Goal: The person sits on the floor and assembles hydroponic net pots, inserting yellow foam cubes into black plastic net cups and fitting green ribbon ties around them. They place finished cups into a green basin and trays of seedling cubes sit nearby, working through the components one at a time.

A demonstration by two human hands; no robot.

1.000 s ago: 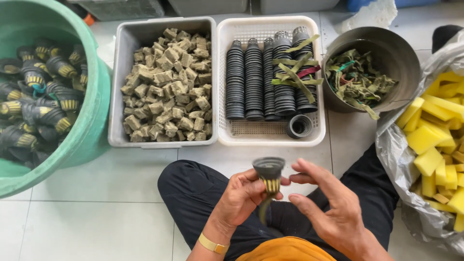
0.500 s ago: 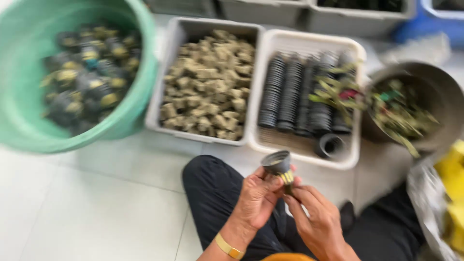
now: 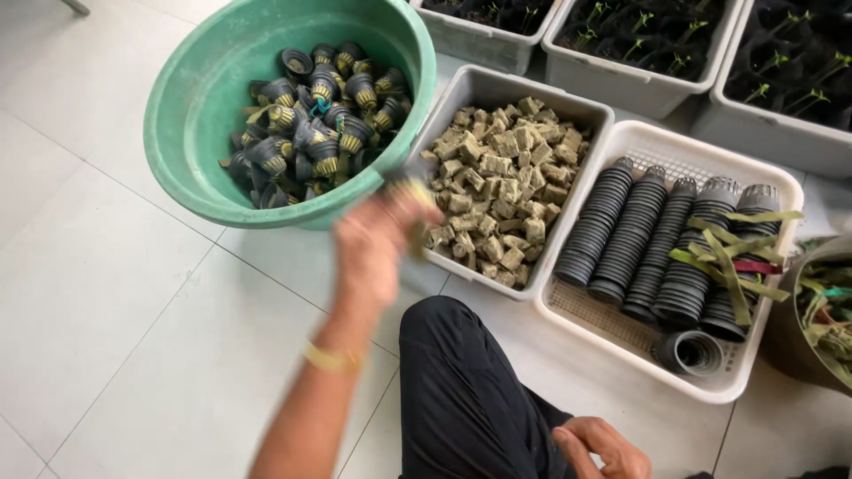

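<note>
My left hand point(image 3: 373, 244), blurred by motion, reaches out to the near rim of a green basin point(image 3: 158, 106) and is shut on a small dark net pot point(image 3: 401, 180) with a yellowish plug. The basin holds several such filled pots point(image 3: 311, 124). My right hand point(image 3: 603, 448) rests on my black-trousered leg at the bottom edge, holding nothing. A yellow band is on my left wrist.
A grey tub point(image 3: 497, 82) of brownish cubes stands right of the basin. Beside it a white basket point(image 3: 621, 355) holds stacked black pots point(image 3: 657, 239), green strips and one loose pot point(image 3: 690, 352). A brown bowl point(image 3: 790, 328) is far right. Seedling trays point(image 3: 639, 35) line the back.
My hands have parted: the left one has swung out to the green basin with the pot, the right has dropped to my leg. The view has shifted left.
</note>
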